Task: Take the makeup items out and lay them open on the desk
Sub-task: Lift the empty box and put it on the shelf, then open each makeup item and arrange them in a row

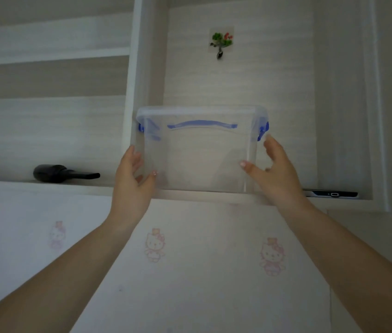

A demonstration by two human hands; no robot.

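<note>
The clear rectangular plastic storage box (199, 152) with blue side latches and a curved blue lid handle stood on the white shelf ledge (214, 195) inside a pale wood-grain alcove. The left hand (133, 181) and right hand (275, 169) were spread, fingers and thumbs pressed against its smooth side walls. The contents could not be made out. A glossy black tapered object (58, 173) lay well apart on the left.

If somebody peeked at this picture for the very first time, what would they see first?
First, the see-through box with blue clips and a blue handle, in the middle on the shelf edge, lid on. The left hand and right hand press its two sides. Then the little flower hook on the wall above, and a black hair dryer lying to the left.
</note>
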